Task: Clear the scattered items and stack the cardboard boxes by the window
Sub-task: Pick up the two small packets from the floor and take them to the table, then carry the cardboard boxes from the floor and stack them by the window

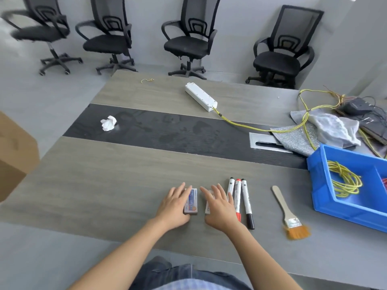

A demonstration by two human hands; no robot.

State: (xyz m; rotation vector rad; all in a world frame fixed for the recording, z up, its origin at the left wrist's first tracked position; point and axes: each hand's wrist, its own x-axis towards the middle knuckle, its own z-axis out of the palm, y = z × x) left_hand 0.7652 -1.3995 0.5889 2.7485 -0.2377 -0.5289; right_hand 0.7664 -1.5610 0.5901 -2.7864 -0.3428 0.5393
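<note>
My left hand (173, 206) lies flat, fingers spread, on a small printed box (191, 203) near the table's front edge. My right hand (219, 208) rests the same way on a second small box (207, 208), mostly hidden under it. Three markers (240, 199) lie side by side just right of my right hand. A paintbrush (288, 214) with orange bristles lies further right. A crumpled white tissue (108, 123) sits on the dark centre strip. A cardboard box (14, 155) shows at the left edge, off the table.
A blue bin (320, 189) with coiled yellow wire stands at the right. Behind it lie grey foam sheets (326, 126), cables and a black device (356, 105). A white power strip (201, 97) lies at the far side. Several black office chairs (188, 36) line the wall.
</note>
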